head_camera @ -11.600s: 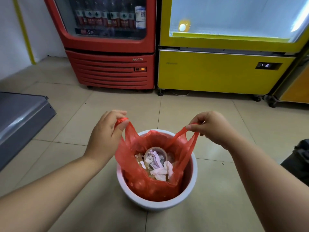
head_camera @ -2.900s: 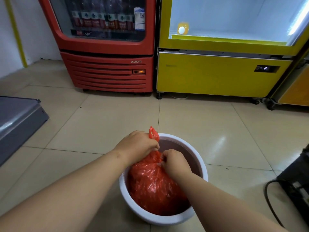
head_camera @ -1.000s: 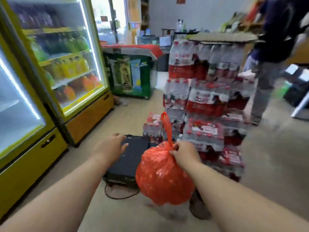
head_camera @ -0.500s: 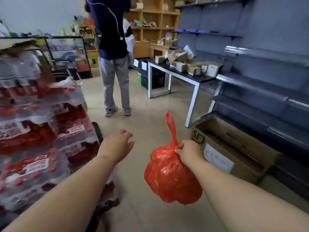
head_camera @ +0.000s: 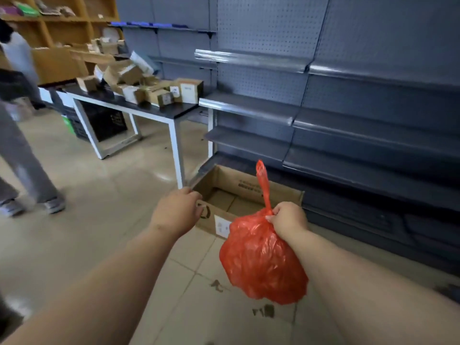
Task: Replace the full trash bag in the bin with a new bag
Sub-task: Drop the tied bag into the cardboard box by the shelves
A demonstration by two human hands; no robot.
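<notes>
The full red trash bag [head_camera: 263,260] is tied at its neck and hangs in the air above the tiled floor. My right hand [head_camera: 286,220] is shut on the knotted neck, and the bag's twisted tail sticks up above my fist. My left hand [head_camera: 176,211] is held out beside it, holding nothing, fingers loosely curled. An open cardboard box [head_camera: 239,195] stands on the floor just beyond both hands. The bin is out of view.
Dark grey bare shop shelving [head_camera: 348,115] fills the right side. A dark-topped table [head_camera: 139,108] with white legs carries several small cartons at the back left. A person's legs [head_camera: 25,170] stand at the far left.
My view has swung further right and nearer the shelving and the cardboard box. The bag stays in my right hand. The standing person has slid to the left edge.
</notes>
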